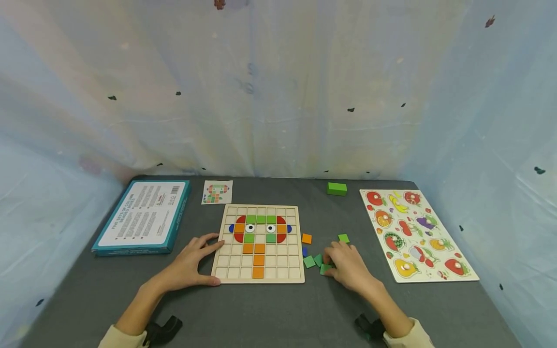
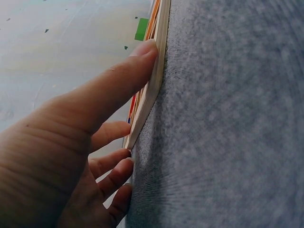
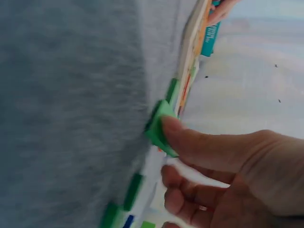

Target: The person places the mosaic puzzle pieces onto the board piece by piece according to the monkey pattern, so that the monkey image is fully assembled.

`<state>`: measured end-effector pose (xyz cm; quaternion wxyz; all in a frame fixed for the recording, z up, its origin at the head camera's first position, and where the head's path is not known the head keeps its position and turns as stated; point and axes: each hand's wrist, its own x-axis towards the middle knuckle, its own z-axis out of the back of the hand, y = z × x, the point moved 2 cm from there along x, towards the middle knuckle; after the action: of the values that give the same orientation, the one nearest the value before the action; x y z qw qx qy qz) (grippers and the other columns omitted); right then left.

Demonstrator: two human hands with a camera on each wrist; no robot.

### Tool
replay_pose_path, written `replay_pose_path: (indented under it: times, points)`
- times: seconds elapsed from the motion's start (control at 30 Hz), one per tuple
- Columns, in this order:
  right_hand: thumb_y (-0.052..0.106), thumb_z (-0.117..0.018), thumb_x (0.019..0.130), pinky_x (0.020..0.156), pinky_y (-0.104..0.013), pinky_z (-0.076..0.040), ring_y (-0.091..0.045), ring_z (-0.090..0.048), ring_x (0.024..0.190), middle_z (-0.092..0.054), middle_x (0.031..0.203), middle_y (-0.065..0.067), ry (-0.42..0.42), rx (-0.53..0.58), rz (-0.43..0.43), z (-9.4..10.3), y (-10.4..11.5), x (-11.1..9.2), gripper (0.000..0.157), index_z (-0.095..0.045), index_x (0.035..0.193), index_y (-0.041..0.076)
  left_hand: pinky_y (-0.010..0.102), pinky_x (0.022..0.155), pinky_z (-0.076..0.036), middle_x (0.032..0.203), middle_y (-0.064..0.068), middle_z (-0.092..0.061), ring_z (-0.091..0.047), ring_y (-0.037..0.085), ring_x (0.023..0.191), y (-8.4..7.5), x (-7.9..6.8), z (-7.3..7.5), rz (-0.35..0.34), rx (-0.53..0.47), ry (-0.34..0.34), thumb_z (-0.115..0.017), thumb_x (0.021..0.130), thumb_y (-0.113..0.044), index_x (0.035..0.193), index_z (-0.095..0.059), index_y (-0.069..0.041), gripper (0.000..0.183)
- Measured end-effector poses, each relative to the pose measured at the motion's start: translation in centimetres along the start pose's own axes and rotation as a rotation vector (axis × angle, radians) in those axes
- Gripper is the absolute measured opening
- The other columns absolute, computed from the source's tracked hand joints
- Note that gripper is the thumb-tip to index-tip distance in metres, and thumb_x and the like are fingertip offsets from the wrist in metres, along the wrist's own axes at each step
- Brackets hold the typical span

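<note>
A wooden grid board point(image 1: 235, 267) lies on the table, with orange, green, red and blue pieces and two eye pieces set in its cells. My left hand point(image 1: 191, 263) rests against the board's left side, thumb at the near corner and fingers spread along the edge. To the right of the board, my right hand point(image 1: 348, 268) pinches a green square tile point(image 3: 156, 128), its thumb over one face. Loose around that hand lie more green tiles point(image 1: 309, 262), a blue piece point(image 1: 304, 252), an orange tile point(image 1: 306, 239) and a lighter green tile point(image 1: 344, 238).
At the left lies a teal box point(image 1: 139, 212). A small pattern card point(image 1: 217, 192) sits behind the board. Green blocks point(image 1: 337, 189) stand at the back, and a fruit picture board point(image 1: 417, 235) lies at the right. A light curtain point(image 1: 278, 96) surrounds the dark table.
</note>
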<state>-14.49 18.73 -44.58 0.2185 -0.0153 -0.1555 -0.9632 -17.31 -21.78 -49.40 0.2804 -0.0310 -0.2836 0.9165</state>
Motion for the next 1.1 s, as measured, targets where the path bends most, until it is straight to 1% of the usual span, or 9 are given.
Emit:
replay_pose_path:
  times: [0.1, 0.17, 0.3, 0.37, 0.47, 0.6, 0.73, 0.9, 1.1]
  points:
    - [0.007, -0.086, 0.074, 0.06, -0.028, -0.037, -0.007, -0.043, 0.062, -0.049, 0.069, 0.009, 0.014, 0.099, 0.023, 0.2, 0.5, 1.1, 0.028, -0.059, 0.073, 0.016, 0.063, 0.095, -0.038, 0.153, 0.015, -0.036, -0.038, 0.035, 0.127, 0.1, 0.0, 0.0, -0.002, -0.002, 0.001, -0.081, 0.073, -0.061, 0.15, -0.048, -0.011, 0.097]
    - [0.004, -0.083, 0.078, 0.057, -0.026, -0.04, -0.004, -0.046, 0.061, -0.053, 0.069, 0.009, 0.026, 0.187, 0.039, 0.3, 1.3, 2.1, 0.021, -0.064, 0.079, 0.014, 0.062, 0.094, -0.038, 0.153, 0.015, -0.036, -0.038, 0.035, 0.126, 0.1, 0.0, 0.0, -0.005, 0.0, 0.002, -0.08, 0.074, -0.061, 0.15, -0.048, -0.011, 0.096]
    - [0.002, -0.076, 0.086, 0.061, -0.026, -0.045, -0.007, -0.054, 0.068, -0.063, 0.079, 0.003, 0.063, 0.33, 0.126, -0.6, 3.9, 5.0, 0.012, -0.07, 0.094, 0.008, 0.062, 0.094, -0.038, 0.153, 0.015, -0.036, -0.039, 0.034, 0.126, 0.1, 0.0, 0.2, -0.009, 0.007, 0.001, -0.081, 0.074, -0.061, 0.149, -0.048, -0.011, 0.096]
    - [0.002, -0.074, 0.088, 0.063, -0.026, -0.047, -0.01, -0.057, 0.072, -0.065, 0.083, 0.0, 0.082, 0.362, 0.181, -1.3, 5.5, 6.6, 0.011, -0.07, 0.097, 0.007, 0.062, 0.094, -0.038, 0.153, 0.015, -0.036, -0.039, 0.034, 0.126, 0.1, 0.1, 0.2, -0.01, 0.007, -0.002, -0.081, 0.074, -0.06, 0.149, -0.049, -0.011, 0.096]
    - [0.002, -0.074, 0.089, 0.066, -0.024, -0.047, -0.011, -0.06, 0.075, -0.067, 0.085, -0.001, 0.1, 0.365, 0.241, -2.4, 8.0, 8.7, 0.009, -0.07, 0.095, 0.007, 0.063, 0.095, -0.037, 0.153, 0.015, -0.036, -0.038, 0.035, 0.127, 0.1, 0.1, 0.1, -0.014, 0.003, -0.002, -0.081, 0.074, -0.059, 0.149, -0.048, -0.01, 0.095]
    - [0.005, -0.075, 0.089, 0.063, -0.022, -0.045, -0.01, -0.058, 0.071, -0.066, 0.08, 0.001, 0.107, 0.313, 0.272, -3.4, 10.8, 10.5, 0.007, -0.071, 0.094, 0.009, 0.065, 0.096, -0.036, 0.152, 0.016, -0.037, -0.038, 0.037, 0.129, 0.1, 0.0, 0.1, -0.011, -0.009, -0.004, -0.081, 0.074, -0.059, 0.149, -0.049, -0.009, 0.095]
    - [0.008, -0.077, 0.086, 0.06, -0.019, -0.04, -0.009, -0.053, 0.07, -0.065, 0.076, 0.003, 0.082, 0.183, 0.295, -4.4, 12.2, 11.1, 0.006, -0.074, 0.091, 0.012, 0.065, 0.096, -0.036, 0.152, 0.016, -0.037, -0.038, 0.037, 0.129, 0.1, -0.1, -0.1, -0.001, -0.01, -0.005, -0.081, 0.073, -0.06, 0.149, -0.049, -0.01, 0.096]
    - [0.014, -0.081, 0.083, 0.062, -0.02, -0.035, -0.012, -0.046, 0.075, -0.063, 0.08, 0.004, 0.057, -0.002, 0.324, -4.9, 12.7, 10.7, 0.005, -0.078, 0.086, 0.017, 0.064, 0.096, -0.037, 0.152, 0.015, -0.037, -0.038, 0.035, 0.128, 0.2, -0.1, -0.1, 0.0, -0.008, -0.001, -0.081, 0.074, -0.061, 0.149, -0.049, -0.011, 0.096]
    - [0.025, -0.081, 0.084, 0.066, -0.024, -0.038, -0.014, -0.045, 0.079, -0.059, 0.089, 0.002, -0.01, -0.159, 0.333, -4.5, 12.6, 9.6, 0.01, -0.08, 0.093, 0.02, 0.062, 0.094, -0.039, 0.152, 0.015, -0.038, -0.039, 0.034, 0.126, 0.3, 0.0, -0.2, -0.007, -0.006, -0.003, -0.081, 0.074, -0.061, 0.149, -0.049, -0.01, 0.096]
